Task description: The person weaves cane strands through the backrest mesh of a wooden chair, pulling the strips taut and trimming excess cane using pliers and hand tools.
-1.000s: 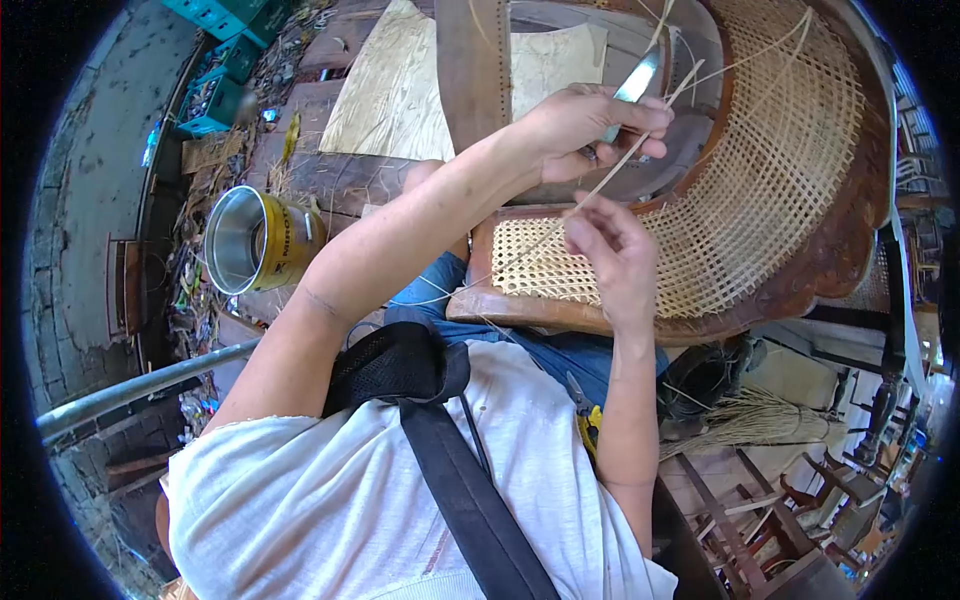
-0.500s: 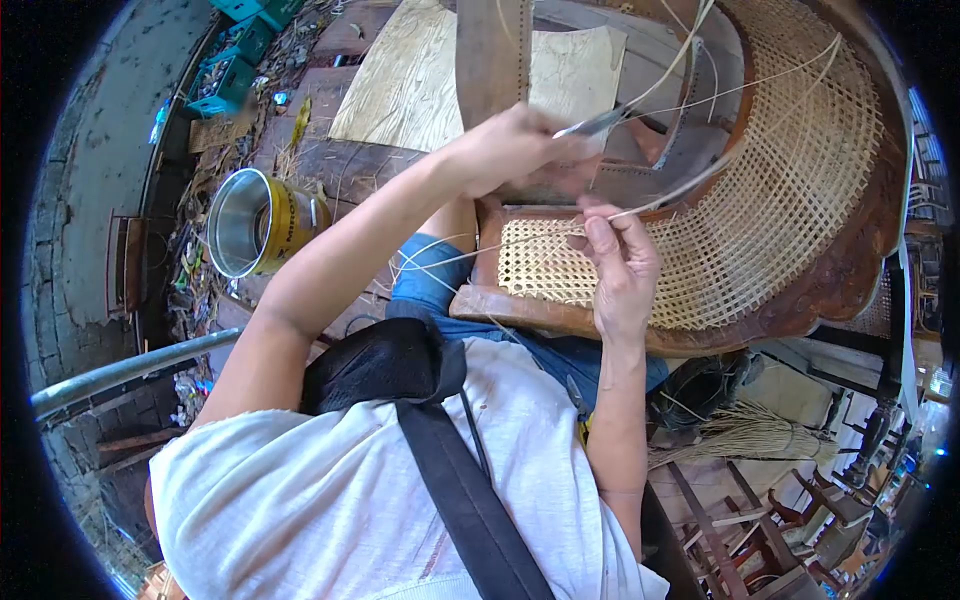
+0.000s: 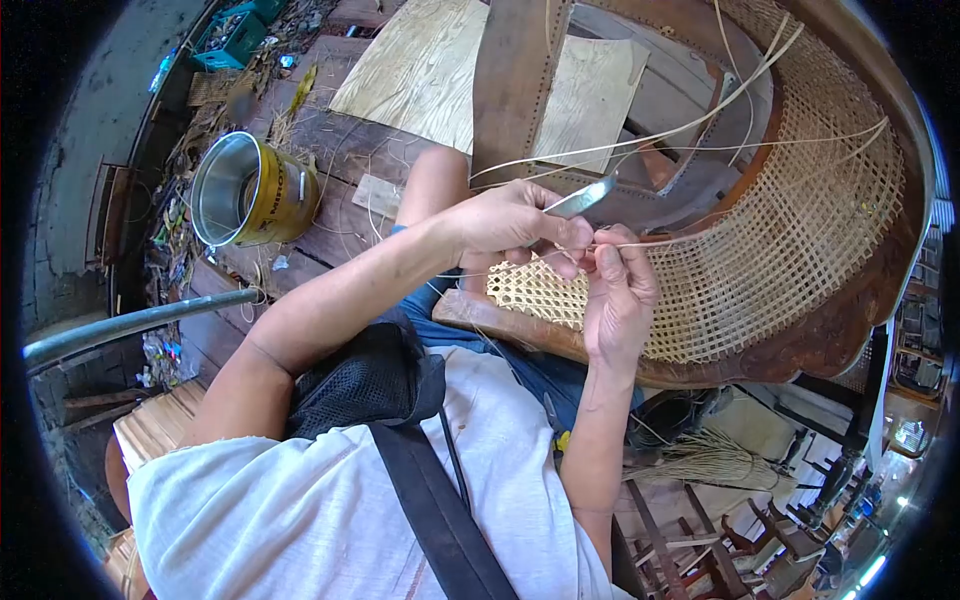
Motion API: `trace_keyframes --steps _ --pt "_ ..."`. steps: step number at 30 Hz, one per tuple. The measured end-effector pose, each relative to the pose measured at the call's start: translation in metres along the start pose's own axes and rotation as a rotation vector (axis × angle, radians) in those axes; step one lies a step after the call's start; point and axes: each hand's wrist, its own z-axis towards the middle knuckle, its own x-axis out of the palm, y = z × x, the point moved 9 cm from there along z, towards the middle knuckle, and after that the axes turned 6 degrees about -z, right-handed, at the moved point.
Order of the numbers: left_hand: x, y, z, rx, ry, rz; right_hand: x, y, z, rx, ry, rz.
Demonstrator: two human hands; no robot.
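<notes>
My left hand [image 3: 520,222] is closed round a shiny metal tool with a flat, tapering end [image 3: 585,199], whose exact kind I cannot tell. Its fingertips meet those of my right hand [image 3: 622,300] over the seat edge. Between my right thumb and forefinger is a thin cane strand [image 3: 655,242], running off to the right. Beneath both hands lies woven cane mesh [image 3: 540,292] set in a carved wooden chair frame [image 3: 520,318]. The larger curved cane panel [image 3: 790,230] spreads to the right. Loose long strands [image 3: 690,125] arch above the hands.
A yellow metal bucket [image 3: 275,195] stands at the left on wooden boards. Behind the chair lies a pale plywood sheet [image 3: 410,75]. A metal pipe [image 3: 140,325] juts in from the left. A bundle of cane strands [image 3: 715,458] and wooden chair frames [image 3: 700,540] are at lower right.
My left hand has come down and to the right, with the tool, to meet my right hand's fingertips. My right hand has stayed nearly in place, still pinching the strand. The view has shifted slightly.
</notes>
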Motion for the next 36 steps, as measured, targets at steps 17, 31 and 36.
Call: trace_keyframes --steps 17,31,36 --pt "-0.199 -0.031 -0.173 0.167 -1.019 0.708 -0.072 0.015 0.000 -0.010 -0.383 0.095" --pt "0.005 -0.026 -0.011 0.342 -0.073 0.582 -0.022 0.013 -0.001 -0.013 -0.269 0.039" --pt "-0.027 -0.023 -0.037 0.353 -0.189 0.725 -0.022 0.002 0.003 -0.011 -0.239 0.029"
